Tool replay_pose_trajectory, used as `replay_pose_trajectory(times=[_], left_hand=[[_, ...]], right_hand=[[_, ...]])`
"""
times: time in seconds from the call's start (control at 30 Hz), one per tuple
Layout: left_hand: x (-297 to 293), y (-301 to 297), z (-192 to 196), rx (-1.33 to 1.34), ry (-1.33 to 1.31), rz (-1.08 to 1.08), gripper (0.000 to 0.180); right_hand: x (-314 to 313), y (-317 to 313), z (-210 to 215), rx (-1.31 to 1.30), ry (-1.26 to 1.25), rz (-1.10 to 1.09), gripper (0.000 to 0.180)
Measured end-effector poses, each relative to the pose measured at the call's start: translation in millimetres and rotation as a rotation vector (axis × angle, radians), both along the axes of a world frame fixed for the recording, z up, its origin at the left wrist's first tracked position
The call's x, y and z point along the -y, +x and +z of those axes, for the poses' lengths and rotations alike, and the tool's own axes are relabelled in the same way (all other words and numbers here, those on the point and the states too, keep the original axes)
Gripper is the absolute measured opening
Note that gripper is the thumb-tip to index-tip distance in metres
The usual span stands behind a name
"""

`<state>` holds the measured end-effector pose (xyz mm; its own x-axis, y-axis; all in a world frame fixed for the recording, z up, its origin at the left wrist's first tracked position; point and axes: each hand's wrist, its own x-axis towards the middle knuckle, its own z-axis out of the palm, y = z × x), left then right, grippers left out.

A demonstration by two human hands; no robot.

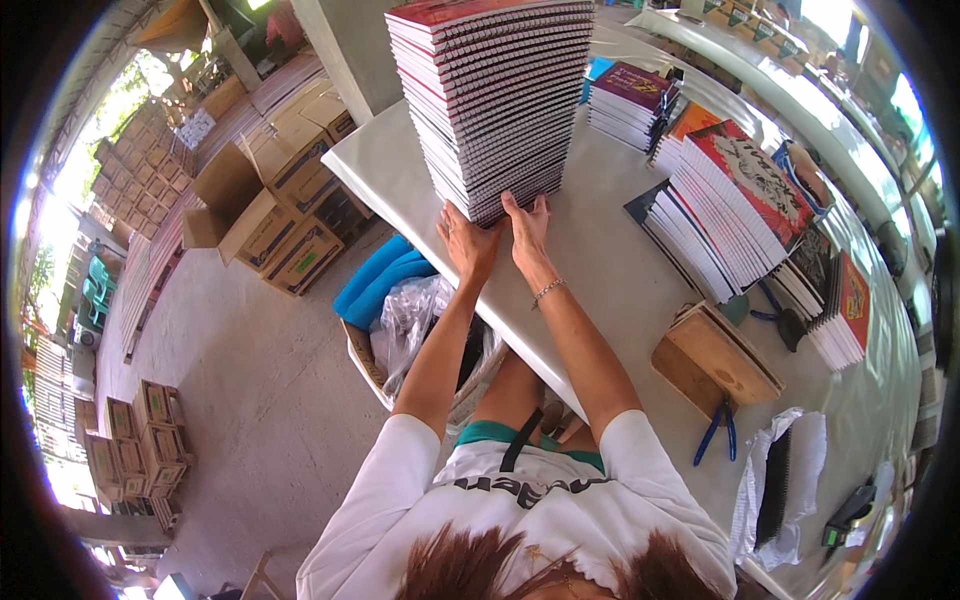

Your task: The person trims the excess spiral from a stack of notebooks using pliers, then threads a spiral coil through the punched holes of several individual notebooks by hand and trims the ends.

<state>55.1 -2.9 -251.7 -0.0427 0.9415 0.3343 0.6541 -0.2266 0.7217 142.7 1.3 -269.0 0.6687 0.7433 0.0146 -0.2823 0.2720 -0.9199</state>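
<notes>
A tall stack of spiral-bound notebooks (pixel 500 115) with a red cover on top stands upright at the edge of the white table (pixel 600 250). My left hand (pixel 467 245) grips its bottom corner on the left side, fingers against the page edges. On the right side of the same corner, my right hand (pixel 528 225) presses its thumb to the lowest notebooks. Part of the fingers of both hands is hidden under or behind the stack. A bracelet (pixel 548 291) circles my right wrist.
More notebooks (pixel 725 215) lie in piles to the right, near a wooden block (pixel 715 355) and blue-handled pliers (pixel 716 435). Below the table's left edge stands a box with plastic wrap (pixel 410 315) and blue material. Open cardboard boxes (pixel 285 200) sit beyond it on the floor.
</notes>
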Motion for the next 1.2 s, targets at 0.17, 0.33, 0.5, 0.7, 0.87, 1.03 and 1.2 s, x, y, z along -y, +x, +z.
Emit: replay_pose_trajectory(times=[0.17,0.33,0.5,0.7,0.87,1.03,1.2], left_hand=[[-26.4,14.5,-9.5,-0.013,-0.018,0.111,0.11],[-56.7,46.4,-12.5,0.014,0.021,0.125,0.11],[-88.4,71.2,-14.0,0.033,0.016,0.136,0.11],[-118.2,82.9,-17.0,0.077,0.022,0.138,0.11],[-126.7,98.0,-5.3,0.015,-0.044,0.093,0.115],[-139.2,87.7,-19.4,-0.081,-0.103,0.137,0.122],[-147.2,106.9,-39.9,-0.226,-0.097,0.056,0.124]], right_hand=[[-18.6,9.7,14.7,-0.09,0.106,0.116,0.098],[-51.0,44.3,13.0,-0.055,0.119,0.175,0.098],[-81.3,69.4,8.3,0.047,0.167,0.225,0.104],[-97.5,70.1,-6.8,0.129,0.007,0.117,0.112],[-86.7,80.6,-20.5,0.16,-0.016,0.027,0.085],[-5.7,61.3,17.4,0.264,-0.19,0.186,0.063],[149.7,100.6,87.3,0.467,-0.038,0.367,0.039]])
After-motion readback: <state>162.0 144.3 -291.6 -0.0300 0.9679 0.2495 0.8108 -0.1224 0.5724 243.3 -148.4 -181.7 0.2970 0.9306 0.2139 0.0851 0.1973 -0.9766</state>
